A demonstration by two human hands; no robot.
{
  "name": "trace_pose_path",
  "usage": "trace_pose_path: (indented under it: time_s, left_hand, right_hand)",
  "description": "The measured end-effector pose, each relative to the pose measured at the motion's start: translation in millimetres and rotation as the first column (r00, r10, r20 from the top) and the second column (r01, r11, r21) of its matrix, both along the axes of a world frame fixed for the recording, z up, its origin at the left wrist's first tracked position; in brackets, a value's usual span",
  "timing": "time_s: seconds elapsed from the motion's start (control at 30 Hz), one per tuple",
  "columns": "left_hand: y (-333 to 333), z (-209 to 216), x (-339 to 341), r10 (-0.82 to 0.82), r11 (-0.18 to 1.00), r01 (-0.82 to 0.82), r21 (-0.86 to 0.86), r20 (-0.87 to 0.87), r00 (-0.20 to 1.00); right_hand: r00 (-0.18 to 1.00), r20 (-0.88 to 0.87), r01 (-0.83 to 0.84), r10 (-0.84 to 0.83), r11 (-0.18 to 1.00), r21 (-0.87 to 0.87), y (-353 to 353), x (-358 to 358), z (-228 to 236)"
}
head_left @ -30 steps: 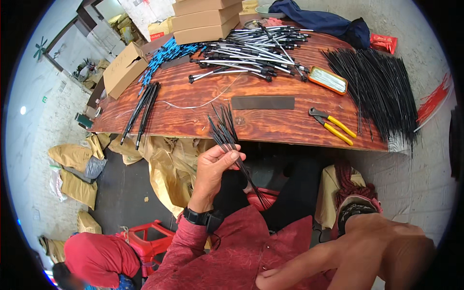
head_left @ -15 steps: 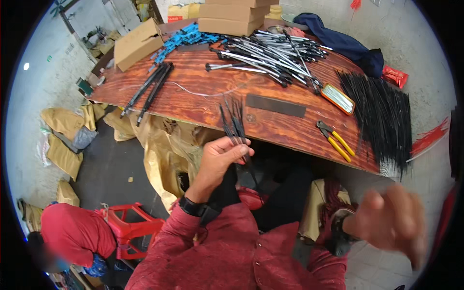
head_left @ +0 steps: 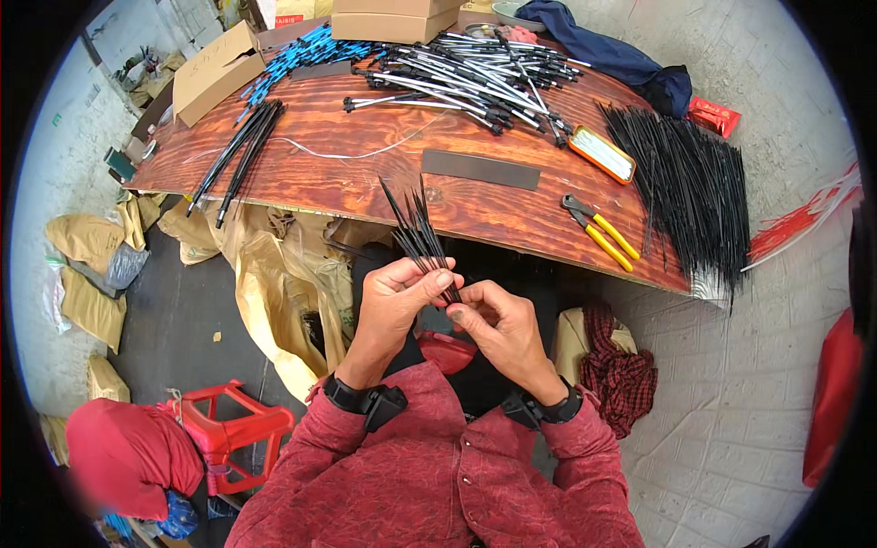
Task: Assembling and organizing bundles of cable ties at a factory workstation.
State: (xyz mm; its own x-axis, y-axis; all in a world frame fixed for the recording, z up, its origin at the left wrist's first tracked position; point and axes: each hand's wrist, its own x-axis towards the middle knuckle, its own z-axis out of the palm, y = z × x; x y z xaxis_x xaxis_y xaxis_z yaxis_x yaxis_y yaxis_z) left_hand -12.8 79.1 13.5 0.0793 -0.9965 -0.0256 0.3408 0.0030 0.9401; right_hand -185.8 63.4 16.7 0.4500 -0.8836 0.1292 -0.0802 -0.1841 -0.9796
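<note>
A small bunch of thin black strips (head_left: 418, 228), pointed like cable ties, fans upward just off the table's front edge. My left hand (head_left: 391, 301) pinches it low down between thumb and fingers. Right beside it, my right hand (head_left: 502, 331) has thumb and fingertips closed at the bunch's lower end. The fingers partly hide that end. A large pile of similar black strips (head_left: 690, 196) covers the table's right side. Pliers with yellow handles (head_left: 603, 236) lie left of that pile, and a flat dark bar (head_left: 480, 169) lies beyond my hands.
On the wooden table (head_left: 338, 187) are silver-and-black rods (head_left: 457, 82), blue pieces (head_left: 306, 59), black rods (head_left: 239, 160), cardboard boxes (head_left: 217, 75) and an orange-rimmed tin (head_left: 601, 153). A red stool (head_left: 228, 429) and a person in red (head_left: 132, 452) are at lower left. Brown wrapping (head_left: 274, 292) hangs below the table edge.
My right hand has come in from the far right to the lower end of the bunch and closed there. The left hand still holds the strips. The whole view has shifted slightly.
</note>
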Motion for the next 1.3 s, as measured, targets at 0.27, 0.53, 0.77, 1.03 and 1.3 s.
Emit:
trace_pose_path:
  time_s: [0.27,0.53,0.77,1.03,1.3]
  left_hand:
    - [-1,-12,1,-0.011,0.999,0.012,0.049,-0.032,0.999]
    - [-2,-22,2,0.017,0.995,-0.007,0.104,-0.101,0.995]
    - [-2,-33,6,0.023,0.991,-0.007,0.134,-0.118,0.993]
    - [-2,-34,4,0.045,0.989,-0.034,0.143,-0.071,0.996]
    - [-2,-36,2,0.048,0.988,-0.033,0.153,-0.096,0.994]
  right_hand:
    - [0.998,0.051,0.032,-0.037,0.995,0.094,2,2,-12]
    - [0.995,0.071,0.061,-0.067,0.995,0.080,-1,8,-19]
    - [0.992,0.094,0.078,-0.088,0.991,0.104,-2,14,-28]
    - [0.986,0.099,0.125,-0.134,0.988,0.094,-2,17,-31]
    - [0.983,0.116,0.126,-0.140,0.985,0.120,-3,14,-37]
